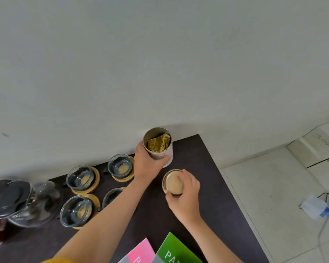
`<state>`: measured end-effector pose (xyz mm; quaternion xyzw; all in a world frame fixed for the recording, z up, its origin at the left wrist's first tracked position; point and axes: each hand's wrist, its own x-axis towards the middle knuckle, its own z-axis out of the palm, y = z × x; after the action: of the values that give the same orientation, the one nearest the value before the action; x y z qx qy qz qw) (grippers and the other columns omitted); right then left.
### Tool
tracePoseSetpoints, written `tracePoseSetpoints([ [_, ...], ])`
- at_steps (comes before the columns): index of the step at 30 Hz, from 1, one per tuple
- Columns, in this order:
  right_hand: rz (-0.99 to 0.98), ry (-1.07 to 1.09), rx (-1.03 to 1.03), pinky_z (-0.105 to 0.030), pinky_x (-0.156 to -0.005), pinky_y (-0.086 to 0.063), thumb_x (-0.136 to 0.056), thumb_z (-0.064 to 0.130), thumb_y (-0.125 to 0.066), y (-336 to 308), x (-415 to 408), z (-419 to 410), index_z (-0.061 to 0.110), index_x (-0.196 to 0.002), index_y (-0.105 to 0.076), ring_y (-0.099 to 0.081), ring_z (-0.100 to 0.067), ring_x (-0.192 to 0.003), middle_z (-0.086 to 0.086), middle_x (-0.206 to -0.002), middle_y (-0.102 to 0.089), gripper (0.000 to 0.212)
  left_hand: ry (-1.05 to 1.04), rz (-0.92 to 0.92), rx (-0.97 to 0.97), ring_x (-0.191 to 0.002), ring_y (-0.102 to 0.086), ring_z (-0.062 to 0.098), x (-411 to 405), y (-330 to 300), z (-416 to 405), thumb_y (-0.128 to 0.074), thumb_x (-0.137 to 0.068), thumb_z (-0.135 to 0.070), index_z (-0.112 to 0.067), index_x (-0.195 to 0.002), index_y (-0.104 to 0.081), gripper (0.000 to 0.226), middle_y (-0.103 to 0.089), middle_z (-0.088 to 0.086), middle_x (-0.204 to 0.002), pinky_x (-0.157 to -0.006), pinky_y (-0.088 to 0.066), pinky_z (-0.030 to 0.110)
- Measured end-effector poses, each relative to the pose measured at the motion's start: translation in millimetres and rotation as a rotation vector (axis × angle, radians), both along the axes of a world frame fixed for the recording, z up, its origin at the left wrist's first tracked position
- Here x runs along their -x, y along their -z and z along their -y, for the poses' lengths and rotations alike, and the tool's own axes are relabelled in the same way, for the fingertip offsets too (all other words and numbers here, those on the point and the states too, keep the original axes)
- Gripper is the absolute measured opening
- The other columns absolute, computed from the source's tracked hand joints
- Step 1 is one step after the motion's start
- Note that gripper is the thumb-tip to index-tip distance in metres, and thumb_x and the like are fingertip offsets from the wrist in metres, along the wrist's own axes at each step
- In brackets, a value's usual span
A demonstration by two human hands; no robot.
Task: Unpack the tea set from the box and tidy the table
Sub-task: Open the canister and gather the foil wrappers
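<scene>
Your left hand (147,164) is wrapping around the side of an open tea canister (158,146), holding it upright near the far edge of the dark counter (207,186), close to the white wall (160,63). The canister is standing without its cover, and crumpled gold foil (159,142) is showing inside it. Your right hand (184,196) is gripping the round lid (173,182) from its 4 o'clock side, fingers curled over the rim, with the pale inner face turned up; whether the lid is touching the counter cannot be told. The lid is sitting just at 5 o'clock from the canister, apart from it. At 9 o'clock from your left hand, four glass cups are resting on round wooden coasters: one (120,166) just beside your wrist, one (80,177) farther out, one (75,210) nearer you, and one (111,196) partly hidden by your forearm. A glass teapot (25,202) with a dark lid is lying at the far 9 o'clock end. Pink (141,251) and green (173,249) printed sheets are lying at 6 o'clock near the counter's near edge.
</scene>
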<state>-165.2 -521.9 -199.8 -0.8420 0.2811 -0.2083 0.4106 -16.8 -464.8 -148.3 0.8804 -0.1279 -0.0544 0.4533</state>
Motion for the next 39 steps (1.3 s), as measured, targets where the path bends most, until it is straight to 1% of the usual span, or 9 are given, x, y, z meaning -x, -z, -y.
tracePoseSetpoints([
  [11, -0.138, -0.11, -0.002, -0.032, -0.107, -0.041, -0.073, 0.033, -0.08, 18, -20, -19, 0.015, -0.14, -0.042, -0.032, -0.016, -0.136, 0.0, -0.148, -0.037, 0.079, -0.018, -0.006, 0.029, -0.112, -0.05, 0.011, 0, 3, -8, -0.087, -0.057, -0.032, -0.025, -0.128, -0.038, 0.087, -0.052, -0.005, -0.122, -0.089, -0.049, 0.029],
  [14, -0.139, -0.11, -0.014, -0.03, -0.109, -0.039, -0.072, 0.039, -0.079, 11, -16, -18, 0.017, -0.144, -0.037, -0.026, -0.013, -0.14, 0.003, -0.153, -0.03, 0.086, -0.057, -0.074, -0.002, -0.113, -0.053, 0.019, 9, -1, -13, -0.084, -0.051, -0.05, -0.023, -0.127, -0.035, 0.094, -0.052, 0.001, -0.121, -0.089, -0.053, 0.039],
  [17, -0.073, -0.082, -0.013, -0.033, -0.109, -0.039, -0.074, 0.035, -0.079, -3, -4, -22, 0.017, -0.142, -0.04, -0.027, -0.014, -0.139, 0.0, -0.152, -0.034, 0.081, -0.099, -0.101, -0.068, -0.13, -0.04, 0.029, 28, -11, -20, -0.079, -0.054, -0.06, -0.013, -0.14, -0.024, 0.113, -0.039, 0.012, -0.141, -0.104, -0.044, 0.047],
  [19, -0.036, -0.048, -0.021, -0.036, -0.11, -0.039, -0.075, 0.028, -0.079, -14, 6, -28, 0.018, -0.143, -0.038, -0.028, -0.014, -0.14, 0.001, -0.151, -0.036, 0.08, -0.125, -0.087, -0.114, -0.138, -0.03, 0.027, 48, -19, -29, -0.079, -0.064, -0.053, -0.012, -0.147, -0.016, 0.112, -0.029, 0.011, -0.15, -0.11, -0.036, 0.042],
  [23, -0.041, -0.054, -0.064, -0.03, -0.114, -0.031, -0.081, 0.022, -0.074, -42, 35, -50, 0.022, -0.145, -0.031, -0.027, -0.012, -0.14, 0.006, -0.15, -0.035, 0.077, -0.16, -0.046, -0.104, -0.141, -0.025, 0.024, 90, -30, -57, -0.074, -0.074, -0.048, -0.01, -0.148, -0.018, 0.101, -0.028, 0.01, -0.15, -0.11, -0.031, 0.039],
  [28, 0.016, -0.097, 0.038, -0.032, -0.109, -0.035, -0.081, 0.017, -0.07, -62, 79, -88, 0.01, -0.139, -0.039, -0.04, -0.021, -0.134, -0.004, -0.141, -0.046, 0.067, -0.151, 0.004, -0.055, -0.137, -0.029, 0.024, 145, -45, -108, -0.068, -0.082, -0.041, -0.008, -0.144, -0.028, 0.082, -0.034, 0.012, -0.147, -0.109, -0.031, 0.037],
  [33, -0.022, -0.064, 0.008, -0.03, -0.107, -0.033, -0.086, 0.015, -0.067, -77, 112, -147, 0.011, -0.14, -0.039, -0.031, -0.02, -0.138, -0.004, -0.146, -0.04, 0.061, -0.108, 0.03, 0.003, -0.134, -0.034, 0.023, 192, -41, -188, -0.069, -0.083, -0.033, -0.008, -0.139, -0.037, 0.069, -0.037, 0.009, -0.141, -0.104, -0.033, 0.031],
  [36, -0.044, -0.106, 0.012, -0.032, -0.11, -0.029, -0.084, 0.013, -0.068, -72, 129, -205, 0.008, -0.138, -0.041, -0.035, -0.025, -0.137, -0.009, -0.143, -0.043, 0.061, -0.186, 0.026, -0.015, -0.134, -0.036, 0.023, 216, -35, -262, -0.068, -0.083, -0.035, -0.007, -0.137, -0.04, 0.066, -0.038, 0.008, -0.14, -0.105, -0.036, 0.033],
  [39, -0.131, -0.175, 0.0, -0.031, -0.108, -0.033, -0.086, 0.019, -0.068, -61, 153, -273, 0.011, -0.139, -0.041, -0.037, -0.022, -0.136, -0.006, -0.142, -0.044, 0.06, -0.287, -0.008, -0.053, -0.135, -0.035, 0.024, 242, -22, -347, -0.068, -0.084, -0.035, -0.007, -0.136, -0.042, 0.065, -0.038, 0.01, -0.142, -0.108, -0.036, 0.036],
])
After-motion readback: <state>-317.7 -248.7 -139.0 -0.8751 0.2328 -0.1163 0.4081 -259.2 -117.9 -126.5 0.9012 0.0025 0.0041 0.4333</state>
